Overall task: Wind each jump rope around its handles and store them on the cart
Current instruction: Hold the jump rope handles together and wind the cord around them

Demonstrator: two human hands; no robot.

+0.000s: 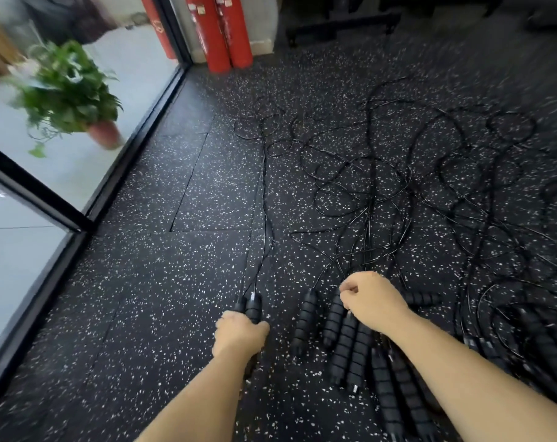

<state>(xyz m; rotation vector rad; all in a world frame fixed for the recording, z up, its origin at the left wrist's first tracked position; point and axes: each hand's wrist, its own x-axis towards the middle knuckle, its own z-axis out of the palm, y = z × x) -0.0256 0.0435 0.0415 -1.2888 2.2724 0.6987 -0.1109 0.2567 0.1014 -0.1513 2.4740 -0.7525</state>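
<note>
Head view: left hand (239,334) grips two handles (251,306); right hand (374,298) fingers (347,290) curl, grasp unclear; extinguisher labels (197,11) blurred.

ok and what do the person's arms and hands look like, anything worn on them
The left forearm and right forearm are bare all the way to the frame edge, with no sleeves in view. The left hand and right hand have no gloves. No watch, bracelet, ring or bandage shows on the sides facing the camera, though slight blur could hide small details.
</note>
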